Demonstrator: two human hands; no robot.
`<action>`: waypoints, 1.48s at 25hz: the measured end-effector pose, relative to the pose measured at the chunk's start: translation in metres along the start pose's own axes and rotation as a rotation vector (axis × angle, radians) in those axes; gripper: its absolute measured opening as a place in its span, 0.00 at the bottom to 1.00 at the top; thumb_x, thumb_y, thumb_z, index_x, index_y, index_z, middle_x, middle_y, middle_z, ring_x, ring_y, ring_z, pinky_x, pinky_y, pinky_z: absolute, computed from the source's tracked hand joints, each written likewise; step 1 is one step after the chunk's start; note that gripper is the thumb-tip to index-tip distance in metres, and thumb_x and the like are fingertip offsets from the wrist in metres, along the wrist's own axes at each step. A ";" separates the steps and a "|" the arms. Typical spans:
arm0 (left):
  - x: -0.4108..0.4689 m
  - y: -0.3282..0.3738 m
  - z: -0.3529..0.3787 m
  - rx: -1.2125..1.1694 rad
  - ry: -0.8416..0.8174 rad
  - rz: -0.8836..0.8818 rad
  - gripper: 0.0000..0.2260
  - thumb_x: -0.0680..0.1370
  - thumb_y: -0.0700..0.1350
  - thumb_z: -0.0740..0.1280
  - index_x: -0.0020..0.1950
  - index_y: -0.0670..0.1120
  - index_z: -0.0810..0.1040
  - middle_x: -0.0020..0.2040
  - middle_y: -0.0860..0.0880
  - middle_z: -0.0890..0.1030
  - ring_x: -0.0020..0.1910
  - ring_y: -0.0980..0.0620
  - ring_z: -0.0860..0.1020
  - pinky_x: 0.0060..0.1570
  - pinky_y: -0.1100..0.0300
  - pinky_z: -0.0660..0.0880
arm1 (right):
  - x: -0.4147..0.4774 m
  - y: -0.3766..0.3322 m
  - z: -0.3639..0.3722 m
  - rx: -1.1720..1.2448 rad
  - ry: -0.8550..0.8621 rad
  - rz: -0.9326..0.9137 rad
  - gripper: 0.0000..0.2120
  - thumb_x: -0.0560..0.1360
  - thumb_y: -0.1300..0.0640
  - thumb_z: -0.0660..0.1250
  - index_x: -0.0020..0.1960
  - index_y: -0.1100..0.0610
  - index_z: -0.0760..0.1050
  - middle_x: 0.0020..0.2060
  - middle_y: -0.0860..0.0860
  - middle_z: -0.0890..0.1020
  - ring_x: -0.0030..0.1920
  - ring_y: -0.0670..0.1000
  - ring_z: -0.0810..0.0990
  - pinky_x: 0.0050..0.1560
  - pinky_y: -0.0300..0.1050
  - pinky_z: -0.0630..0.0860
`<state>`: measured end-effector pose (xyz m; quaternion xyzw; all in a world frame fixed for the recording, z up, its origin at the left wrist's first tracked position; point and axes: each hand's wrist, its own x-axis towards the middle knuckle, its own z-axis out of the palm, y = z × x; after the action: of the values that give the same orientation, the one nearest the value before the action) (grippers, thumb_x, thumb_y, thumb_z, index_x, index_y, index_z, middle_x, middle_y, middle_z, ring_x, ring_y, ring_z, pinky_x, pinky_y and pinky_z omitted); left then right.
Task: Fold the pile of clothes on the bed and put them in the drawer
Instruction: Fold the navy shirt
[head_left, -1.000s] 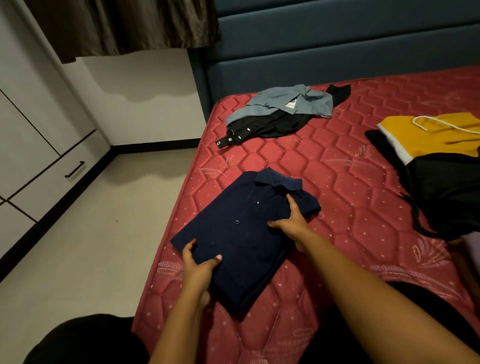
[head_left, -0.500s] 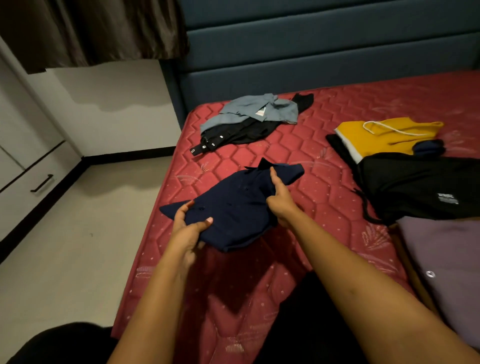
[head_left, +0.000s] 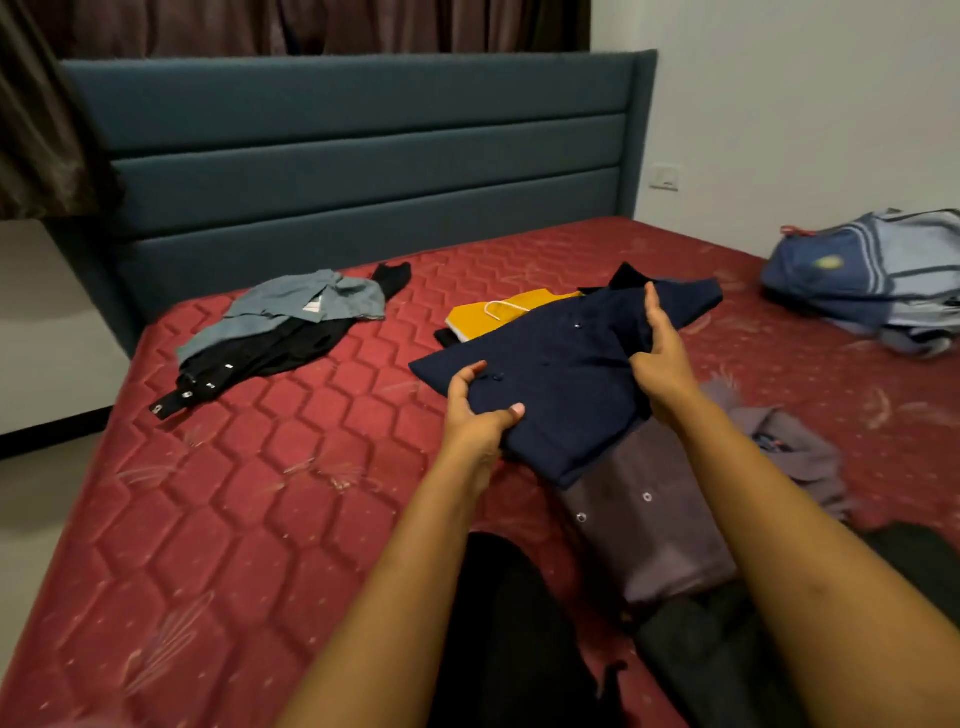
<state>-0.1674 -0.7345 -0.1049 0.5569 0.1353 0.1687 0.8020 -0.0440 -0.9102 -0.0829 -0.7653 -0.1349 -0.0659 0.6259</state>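
A folded navy polo shirt (head_left: 566, 364) is lifted above the red mattress (head_left: 249, 499). My left hand (head_left: 480, 410) grips its near left edge, thumb on top. My right hand (head_left: 660, 353) grips its right side near the collar. Under the shirt lie a folded purple-grey garment (head_left: 654, 525) with snap buttons and a yellow garment (head_left: 498, 317) with a white cord. A grey-blue shirt (head_left: 306, 306) on black clothing (head_left: 270, 353) lies at the mattress's far left.
A teal padded headboard (head_left: 363, 156) stands behind the mattress. A blue striped bag (head_left: 862, 275) lies at the far right of the bed. Dark curtains (head_left: 311, 26) hang above. The floor (head_left: 36, 499) runs along the left edge. The drawer is out of view.
Both hands lifted the navy shirt off the mattress and carried it right, over the purple-grey and yellow garments. My view swung right, so the wardrobe drawers left the frame.
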 end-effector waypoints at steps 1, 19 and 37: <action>0.001 -0.007 0.019 0.013 -0.037 -0.004 0.26 0.72 0.27 0.68 0.60 0.54 0.70 0.54 0.50 0.77 0.45 0.53 0.78 0.40 0.61 0.78 | -0.001 0.007 -0.022 0.000 0.067 -0.005 0.41 0.72 0.80 0.52 0.79 0.52 0.50 0.75 0.51 0.60 0.71 0.45 0.61 0.71 0.44 0.63; -0.036 -0.157 0.079 1.513 -0.202 0.626 0.32 0.68 0.46 0.63 0.74 0.48 0.66 0.77 0.44 0.60 0.75 0.43 0.58 0.71 0.46 0.62 | -0.054 0.139 -0.061 -1.067 0.600 0.175 0.35 0.71 0.64 0.64 0.77 0.56 0.58 0.77 0.59 0.51 0.77 0.62 0.47 0.71 0.67 0.41; 0.028 -0.183 0.071 1.602 -0.612 0.052 0.51 0.59 0.78 0.40 0.79 0.55 0.41 0.80 0.51 0.44 0.78 0.51 0.42 0.74 0.48 0.41 | -0.008 0.207 -0.066 -1.290 -0.001 0.444 0.29 0.81 0.38 0.42 0.79 0.46 0.43 0.78 0.50 0.49 0.77 0.57 0.48 0.72 0.62 0.47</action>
<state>-0.0916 -0.8418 -0.2533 0.9793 -0.0217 -0.1170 0.1638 0.0125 -1.0129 -0.2665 -0.9949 0.0915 -0.0028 0.0430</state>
